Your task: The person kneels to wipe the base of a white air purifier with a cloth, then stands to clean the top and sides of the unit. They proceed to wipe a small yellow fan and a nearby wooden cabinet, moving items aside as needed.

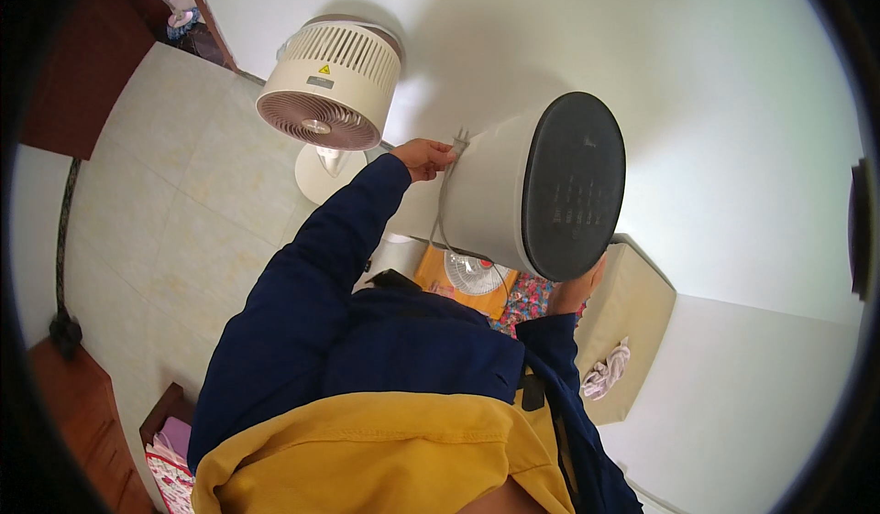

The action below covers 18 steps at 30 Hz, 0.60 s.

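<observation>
A white appliance (485,191) with a black oval base (575,187) is tilted so that its underside faces me. Pale writing marks that base. My left hand (430,159) pinches the grey power plug (460,144) against the appliance's side, prongs pointing up towards the wall. From the plug a grey cord (441,208) hangs in a loop along the white body. My right hand (581,288) supports the appliance at the lower edge of the base; part of that hand is hidden behind it.
A cream air circulator fan (333,81) stands on the left by the white wall (687,102). Below the appliance are a smaller fan (474,273), an orange wooden surface (430,270) and floral cloth (526,301). A beige padded panel (629,328) bears a crumpled cloth (606,373).
</observation>
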### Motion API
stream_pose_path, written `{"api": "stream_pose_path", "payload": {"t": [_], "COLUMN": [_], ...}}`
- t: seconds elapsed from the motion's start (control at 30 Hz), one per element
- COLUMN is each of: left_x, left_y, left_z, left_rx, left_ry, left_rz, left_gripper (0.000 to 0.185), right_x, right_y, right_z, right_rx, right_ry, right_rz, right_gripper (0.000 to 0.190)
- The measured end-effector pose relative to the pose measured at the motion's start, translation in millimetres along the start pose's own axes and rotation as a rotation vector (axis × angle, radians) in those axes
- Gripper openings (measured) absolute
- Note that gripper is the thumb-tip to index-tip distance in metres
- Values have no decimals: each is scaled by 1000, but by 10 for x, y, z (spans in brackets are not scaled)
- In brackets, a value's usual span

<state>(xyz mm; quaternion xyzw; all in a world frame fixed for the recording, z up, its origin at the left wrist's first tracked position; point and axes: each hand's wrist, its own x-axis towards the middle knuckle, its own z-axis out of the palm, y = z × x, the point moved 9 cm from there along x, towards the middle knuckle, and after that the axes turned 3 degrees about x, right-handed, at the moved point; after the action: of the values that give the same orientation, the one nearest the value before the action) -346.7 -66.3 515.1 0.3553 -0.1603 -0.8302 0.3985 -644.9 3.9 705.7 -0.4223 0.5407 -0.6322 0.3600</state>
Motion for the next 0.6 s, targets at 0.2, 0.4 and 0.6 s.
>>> {"api": "stream_pose_path", "payload": {"t": [0.2, 0.4, 0.6], "left_x": [276, 132, -122], "left_y": [73, 231, 331], "left_z": [-206, -190, -109], "left_rx": [-15, 303, 750], "left_ry": [-59, 416, 834], "left_rz": [44, 379, 619], "left_gripper": [19, 8, 17], "right_x": [26, 31, 23], "right_y": [-52, -20, -76], "right_z": [75, -61, 68], "right_rx": [-68, -154, -144], "right_ry": [-80, -47, -74], "right_rz": [0, -65, -58], "right_gripper": [31, 34, 36]}}
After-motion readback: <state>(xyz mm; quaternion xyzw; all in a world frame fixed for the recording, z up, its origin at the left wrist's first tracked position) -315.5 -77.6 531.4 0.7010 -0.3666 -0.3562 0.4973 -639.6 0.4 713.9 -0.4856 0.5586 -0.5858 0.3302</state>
